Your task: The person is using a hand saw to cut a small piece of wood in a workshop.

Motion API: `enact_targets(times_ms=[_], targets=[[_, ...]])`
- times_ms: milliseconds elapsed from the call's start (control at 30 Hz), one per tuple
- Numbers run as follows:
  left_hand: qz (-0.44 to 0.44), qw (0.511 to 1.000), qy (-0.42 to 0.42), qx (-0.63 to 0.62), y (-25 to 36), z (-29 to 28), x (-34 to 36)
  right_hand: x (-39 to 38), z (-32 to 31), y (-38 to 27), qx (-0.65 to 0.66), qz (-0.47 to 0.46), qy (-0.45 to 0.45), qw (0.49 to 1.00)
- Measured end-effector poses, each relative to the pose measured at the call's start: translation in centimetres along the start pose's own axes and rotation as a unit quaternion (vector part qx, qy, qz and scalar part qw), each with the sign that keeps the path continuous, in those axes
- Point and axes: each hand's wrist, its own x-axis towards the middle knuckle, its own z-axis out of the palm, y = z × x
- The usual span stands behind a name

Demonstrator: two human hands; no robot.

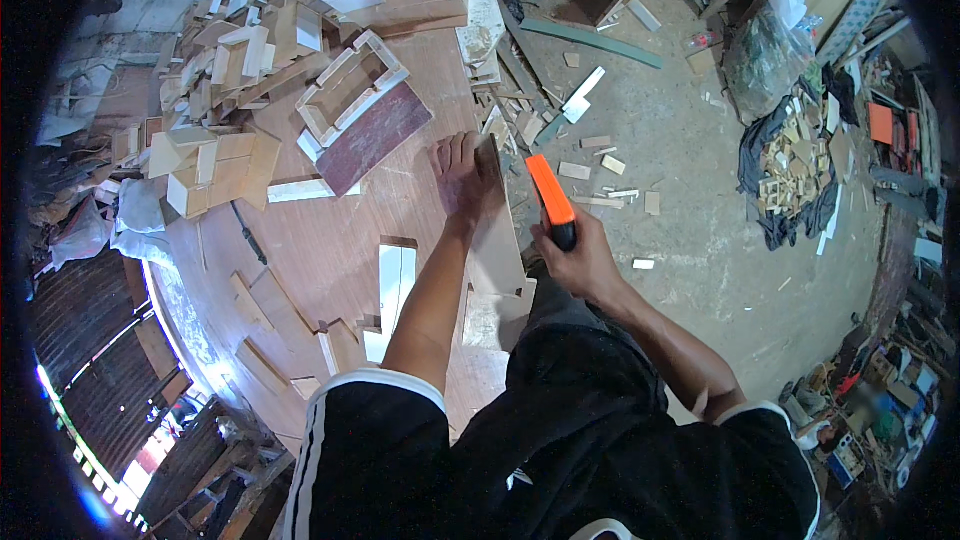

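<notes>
Orange over black, smooth-shelled and elongated: hand tool (pixel 552 195), positioned just beyond the right edge of the worktop (pixel 330 240). Points with orange end away from the body, leaning slightly toward the worktop; long axis roughly parallel to the flat board (pixel 495 255) at that edge. Held in right hand (pixel 583 255), with fingers wrapped around the black end. Left hand (pixel 465 175) palm down at the worktop's right edge, fingers extended, in contact with the far part of the board; pressing or pinching: cannot tell.

Board: flat, pale brown, straight-sided, long axis pointing away from the body. On the worktop: smooth, reddish-brown sheet surface. At its far side, open wooden frame (pixel 350 90) with rectangular outline, adjoining a dark red, mottled panel (pixel 375 138). Near its middle, white-faced strips (pixel 397 275), narrow and straight-edged. At its far left, angular wooden blocks (pixel 245 60), heaped closely.

Right of the worktop: grey, scuffed floor (pixel 720 250), with open room to the right of the tool; near the worktop's far right edge, small scattered offcuts (pixel 575 171) and a long green strip (pixel 592 44).
</notes>
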Motion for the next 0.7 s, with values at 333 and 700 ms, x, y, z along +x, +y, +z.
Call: enact_targets(times_ms=[333, 700], targets=[[-0.014, 0.996, -0.029, 0.082, -1.7, 1.6, -0.8, -4.5, 1.6, -3.3, 0.113, -0.017, 0.001, 0.994], [-0.002, 0.994, -0.03, 0.107, -2.9, 2.8, -1.5, -6.2, 2.4, -4.6, 0.141, -0.047, -0.008, 0.989]])
